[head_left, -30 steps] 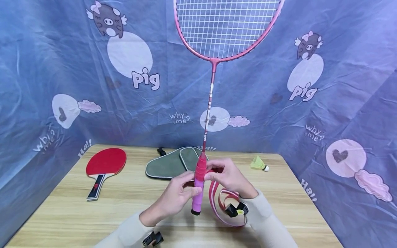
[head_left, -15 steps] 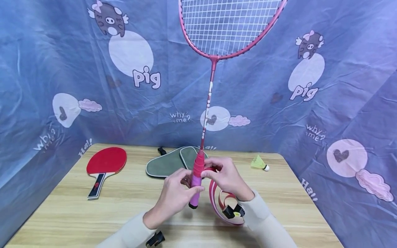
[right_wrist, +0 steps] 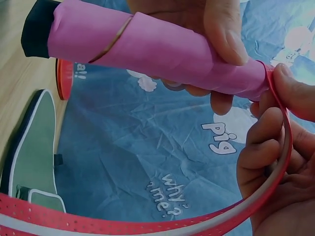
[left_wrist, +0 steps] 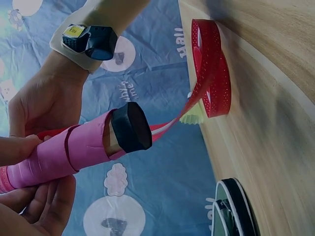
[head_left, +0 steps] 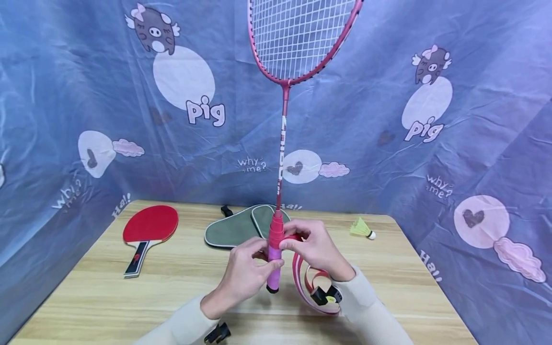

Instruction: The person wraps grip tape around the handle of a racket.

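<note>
Above a wood-grain counter (head_left: 95, 306), I hold a badminton racket (head_left: 282, 143) head up, the fingers of my left hand (head_left: 246, 268) closed around its purple handle (head_left: 274, 278) while those of my right hand (head_left: 316, 249) pinch perforated red grip tape (left_wrist: 210, 49) beside it. The loose length loops down toward the counter. Red bands the upper handle; the step appears to be winding. The next move, I judge, calls for turning the handle against a taut, evenly overlapped strip.
</note>
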A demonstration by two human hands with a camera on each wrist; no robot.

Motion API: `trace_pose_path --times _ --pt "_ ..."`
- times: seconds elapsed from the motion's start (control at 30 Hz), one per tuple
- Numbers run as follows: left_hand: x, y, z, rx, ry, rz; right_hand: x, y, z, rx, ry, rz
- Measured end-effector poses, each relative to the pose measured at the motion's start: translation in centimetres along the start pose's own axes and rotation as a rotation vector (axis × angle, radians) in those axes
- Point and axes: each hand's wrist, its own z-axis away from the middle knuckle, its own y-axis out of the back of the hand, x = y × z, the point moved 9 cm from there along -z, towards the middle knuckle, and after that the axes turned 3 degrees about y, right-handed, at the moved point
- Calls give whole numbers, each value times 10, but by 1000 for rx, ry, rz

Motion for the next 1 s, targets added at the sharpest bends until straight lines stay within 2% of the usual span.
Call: trace_pose_path --times 0.27,0.7,1.0 --pt "-2 0 1 -36 11 33 3 -1 2 4 -2 -15" --pt "-10 -4 1 -153 96 215 -1 -3 2 -16 21 -50" --pt "-7 -12 2 -257 53 397 4 -2 3 -38 -42 -140"
